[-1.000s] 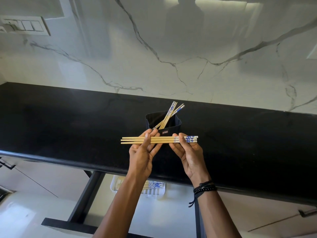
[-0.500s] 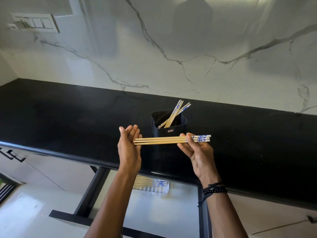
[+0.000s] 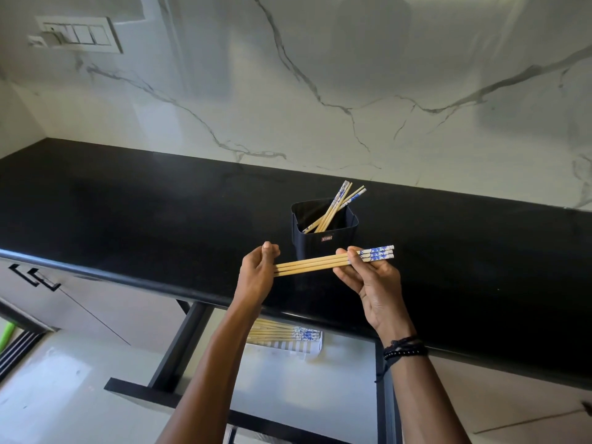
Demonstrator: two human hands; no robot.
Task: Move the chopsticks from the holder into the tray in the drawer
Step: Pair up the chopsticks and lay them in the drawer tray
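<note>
Far left, the switch plate (image 3: 78, 34) sits on the marble wall above the black counter (image 3: 128, 213). Your left hand (image 3: 257, 277) is held upright over the counter's front edge, fingers together, its palm pressed flat against the plain tips of the held chopsticks (image 3: 320, 263); it closes around nothing. That bundle of three or so sticks lies nearly level, just in front of the dark holder (image 3: 323, 241), which stands upright on the counter with a few more chopsticks (image 3: 336, 208) leaning toward its back right corner. Your right hand (image 3: 371, 280) is clamped on the bundle near its blue-patterned ends, thumb on top and fingers beneath. Below, between your forearms, the drawer (image 3: 179, 344) stands pulled out, and the white tray (image 3: 315, 349) sits in it under the counter's lip, already carrying a row of chopsticks (image 3: 288, 333) laid side by side; how many is hard to count, since your left forearm covers part of them.
</note>
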